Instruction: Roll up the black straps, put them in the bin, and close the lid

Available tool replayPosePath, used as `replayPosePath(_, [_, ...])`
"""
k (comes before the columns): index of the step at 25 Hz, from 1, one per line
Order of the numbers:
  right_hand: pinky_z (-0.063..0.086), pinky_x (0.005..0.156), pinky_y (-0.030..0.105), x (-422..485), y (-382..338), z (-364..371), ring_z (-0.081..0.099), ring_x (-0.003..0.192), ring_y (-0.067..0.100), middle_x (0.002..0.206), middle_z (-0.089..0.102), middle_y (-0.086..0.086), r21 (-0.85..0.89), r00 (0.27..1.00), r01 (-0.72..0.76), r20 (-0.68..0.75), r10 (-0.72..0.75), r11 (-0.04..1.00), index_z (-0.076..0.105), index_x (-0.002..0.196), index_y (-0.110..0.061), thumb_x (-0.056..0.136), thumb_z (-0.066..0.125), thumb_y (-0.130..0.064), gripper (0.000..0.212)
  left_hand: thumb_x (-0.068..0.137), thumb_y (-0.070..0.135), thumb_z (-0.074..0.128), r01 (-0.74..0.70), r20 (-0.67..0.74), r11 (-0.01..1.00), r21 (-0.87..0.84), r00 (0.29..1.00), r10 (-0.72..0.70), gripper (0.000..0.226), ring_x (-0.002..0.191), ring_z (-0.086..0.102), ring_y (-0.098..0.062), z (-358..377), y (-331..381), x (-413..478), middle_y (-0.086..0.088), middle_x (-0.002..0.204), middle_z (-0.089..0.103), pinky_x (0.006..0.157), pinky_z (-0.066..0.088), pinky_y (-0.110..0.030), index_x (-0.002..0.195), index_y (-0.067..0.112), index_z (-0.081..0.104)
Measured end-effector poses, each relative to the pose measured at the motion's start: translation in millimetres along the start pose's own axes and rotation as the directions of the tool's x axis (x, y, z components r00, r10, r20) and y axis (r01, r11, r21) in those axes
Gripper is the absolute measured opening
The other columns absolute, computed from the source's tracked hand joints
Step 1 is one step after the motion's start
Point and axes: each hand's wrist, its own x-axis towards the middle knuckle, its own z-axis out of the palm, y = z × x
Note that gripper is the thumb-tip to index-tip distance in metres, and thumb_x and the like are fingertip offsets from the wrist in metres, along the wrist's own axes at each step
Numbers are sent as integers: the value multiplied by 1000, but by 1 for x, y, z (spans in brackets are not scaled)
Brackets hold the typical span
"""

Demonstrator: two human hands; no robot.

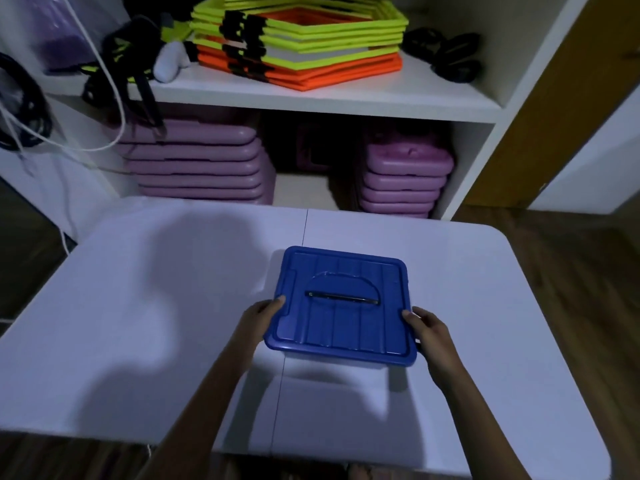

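On the white table point(485, 289), the blue lid point(341, 306) sits flat over the bin, handle bar running left to right. Left hand point(259, 318) grips its left edge, right hand point(427, 327) its right edge, equally near. No straps in sight, presumably inside. Looks like pressing down remains.

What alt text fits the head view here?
Both hands, left hand and right hand, grip opposite edges of a blue lid sitting on a bin on a white table; shelves behind hold hexagon rings.
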Motion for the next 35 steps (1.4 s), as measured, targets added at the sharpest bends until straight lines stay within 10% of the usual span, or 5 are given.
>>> replayPosePath(12, [48,70,25,-17,10,15,59,88,21,112,62,5,-200,927,266,-215,-307,943,57,124,-12,88,64,-18,37,90,16,61,-315,-375,892,324,823,427,33,68,56,1,38,11,-33,6,94,65,65,41,-5,121,5,60])
replayPosePath(17, [46,72,5,-23,12,22,57,93,19,109,58,6,-284,856,404,-218,-469,870,61,120,-7,89,58,-2,32,95,19,51,-349,-225,787,509,829,513,40,51,51,-17,26,-2,-33,-11,64,61,55,48,-23,133,10,49])
replayPosePath(23, [45,82,25,-26,11,29,56,96,19,112,55,9,-428,829,418,-181,-529,802,58,126,-3,91,59,-12,37,98,40,34,-444,67,575,687,826,559,56,97,66,-25,11,-12,-32,-12,143,46,80,58,-36,147,15,23])
replayPosePath(30, [42,69,28,-29,17,36,56,73,25,119,51,13,-679,797,398,-77,-599,617,58,124,-3,95,51,-17,33,86,57,8,-393,192,255,884,801,567,74,71,68,-27,13,-10,-33,-11,155,24,61,54,-34,144,17,31])
replayPosePath(35, [51,67,36,-22,6,33,61,91,31,120,54,15,-789,815,305,-73,-574,534,59,123,-7,94,52,-21,33,90,54,14,-396,140,310,864,781,608,67,60,64,-19,15,-11,-26,-11,154,26,60,56,-32,144,18,31])
